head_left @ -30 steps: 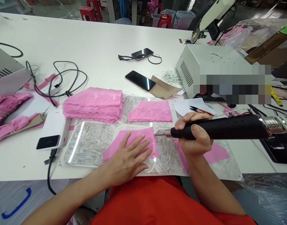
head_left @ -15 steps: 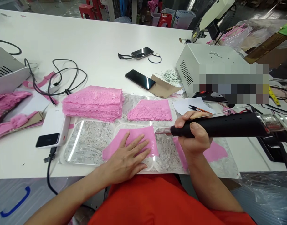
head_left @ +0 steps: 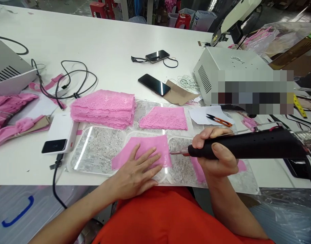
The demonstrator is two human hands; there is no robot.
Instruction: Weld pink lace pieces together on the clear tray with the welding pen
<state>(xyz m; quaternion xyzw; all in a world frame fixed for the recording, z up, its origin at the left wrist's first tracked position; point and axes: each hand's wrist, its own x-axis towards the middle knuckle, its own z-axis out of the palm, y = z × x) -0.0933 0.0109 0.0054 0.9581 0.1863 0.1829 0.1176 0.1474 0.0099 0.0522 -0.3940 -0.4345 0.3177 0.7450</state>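
Pink lace piece (head_left: 151, 146): lies on the clear cutting plate (head_left: 94, 156), near the table's front edge.
Left hand (head_left: 136, 173): spread flat, pinning the lace against sliding.
Right hand (head_left: 216, 154): wrapped around black hot cutter (head_left: 247, 145), tip at the lace's right edge.
Around: lace stack (head_left: 104, 108), finished piece (head_left: 164, 118), snips (head_left: 218, 119); path clear.

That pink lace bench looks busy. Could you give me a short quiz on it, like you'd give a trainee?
1. True or false: the left hand lies flat on a pink lace piece.
2. What does the right hand grip? A) orange-handled snips B) black-handled cutting tool C) phone
3. What lies between the stack of pink lace and the white sheet carrying the orange-handled snips?

Key:
1. True.
2. B, the black-handled cutting tool; its metal tip is at the lace's right edge.
3. A single pink lace panel.
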